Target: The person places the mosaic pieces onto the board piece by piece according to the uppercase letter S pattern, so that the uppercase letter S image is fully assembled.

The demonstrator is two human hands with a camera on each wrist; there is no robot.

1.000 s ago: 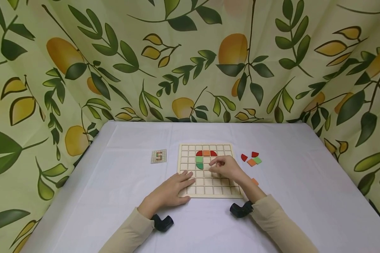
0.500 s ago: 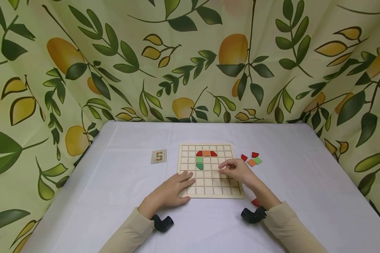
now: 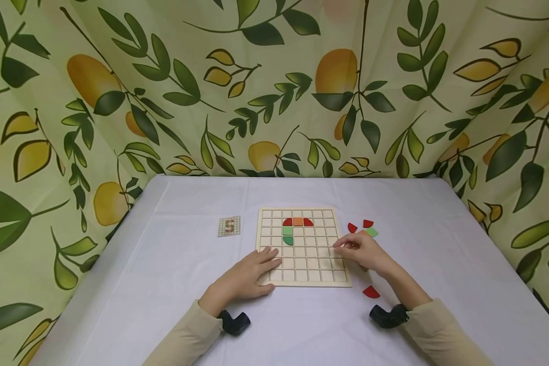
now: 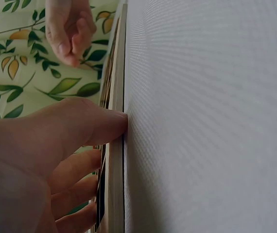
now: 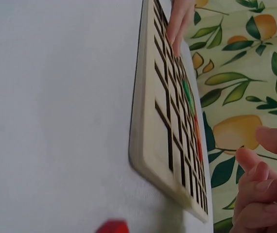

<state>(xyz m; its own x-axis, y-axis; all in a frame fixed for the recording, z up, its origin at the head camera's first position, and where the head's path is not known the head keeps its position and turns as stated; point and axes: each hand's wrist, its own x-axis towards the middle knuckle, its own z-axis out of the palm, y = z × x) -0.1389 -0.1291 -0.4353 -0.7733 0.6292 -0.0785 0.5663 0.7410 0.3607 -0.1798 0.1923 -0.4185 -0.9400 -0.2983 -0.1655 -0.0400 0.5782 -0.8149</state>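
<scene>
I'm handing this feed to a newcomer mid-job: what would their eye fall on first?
Probably the cream fabric curtain printed with orange fruit and green leaves, behind the white-clothed table. Next, the flat red, orange and green pieces set toward the far side of the square, pale wooden grid board. The left hand rests at that board's near-left corner.

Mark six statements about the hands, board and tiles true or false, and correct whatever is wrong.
1. The left hand rests on the grid board. True.
2. In the head view, the pattern card lies right of the board. False: the card lies left of it.
3. An orange tile sits between two red tiles. True.
4. Every square holds a tile. False: most are bare.
5. A loose red tile lies on the white cloth. True.
6. The right hand covers the board's middle. False: the right hand is by its right edge.
</scene>
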